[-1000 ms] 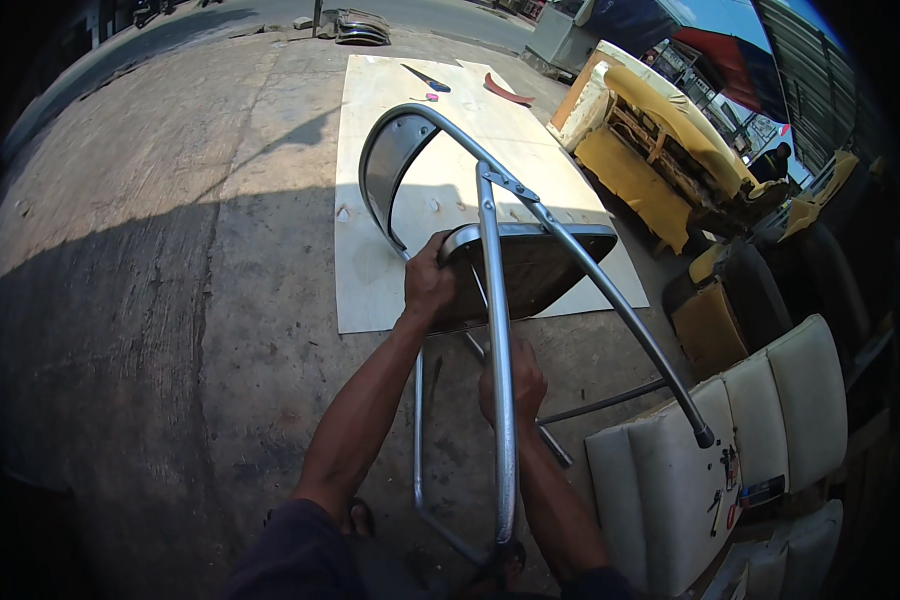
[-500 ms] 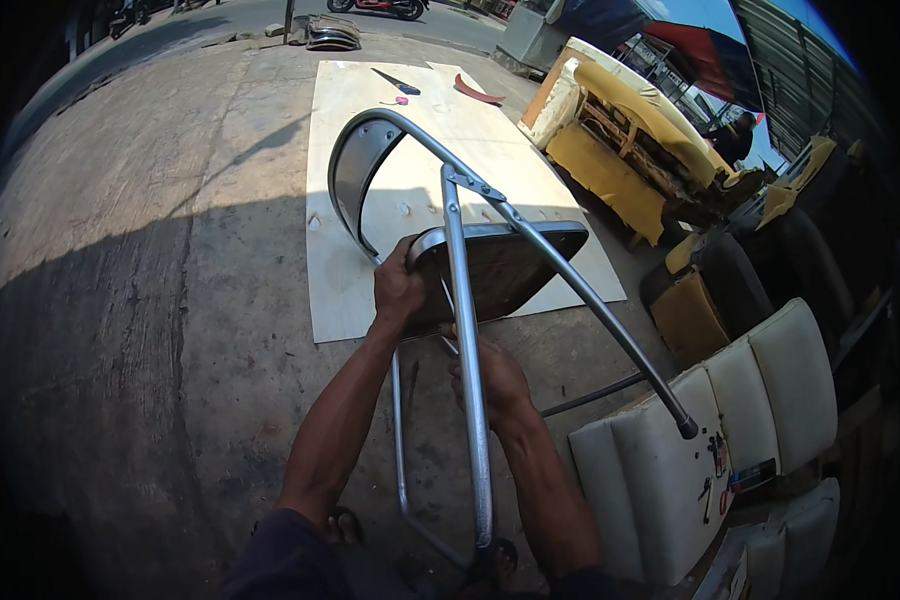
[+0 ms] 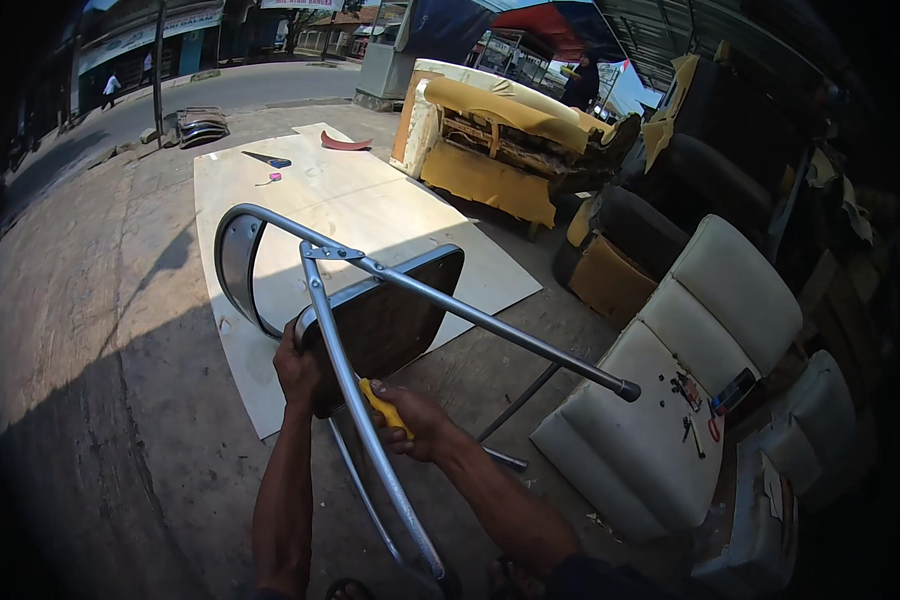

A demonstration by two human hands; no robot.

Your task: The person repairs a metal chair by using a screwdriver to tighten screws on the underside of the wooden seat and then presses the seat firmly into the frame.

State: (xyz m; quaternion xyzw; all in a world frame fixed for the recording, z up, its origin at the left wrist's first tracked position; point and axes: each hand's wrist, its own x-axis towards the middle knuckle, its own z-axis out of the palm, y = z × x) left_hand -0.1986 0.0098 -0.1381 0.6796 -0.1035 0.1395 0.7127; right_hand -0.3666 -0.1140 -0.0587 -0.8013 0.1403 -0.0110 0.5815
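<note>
A folding metal chair (image 3: pixel 355 409) is tipped in front of me, its tubular legs toward me and the dark underside of its seat (image 3: pixel 395 318) facing me. My left hand (image 3: pixel 295 367) is closed round the near left edge of the seat. In my right hand (image 3: pixel 422 422), the fingers are wrapped round the yellow handle of a screwdriver (image 3: pixel 386 408). Its tip is hidden behind the chair's leg tube, close to the seat's underside. The curved backrest (image 3: pixel 237 262) points away to the far left.
Under and beyond the chair lies a plywood sheet (image 3: pixel 470 275) with a handsaw (image 3: pixel 268 159), a pink item (image 3: pixel 275 177) and a red curved piece (image 3: pixel 346 143). At right, a cream cushioned seat (image 3: pixel 610 430) carries small tools and parts. A torn yellow sofa (image 3: pixel 500 150) stands behind.
The view has swung right and up, so the chair sits further left in it. My right hand has come out from behind the leg tube, showing the yellow handle. My left hand keeps its hold.
</note>
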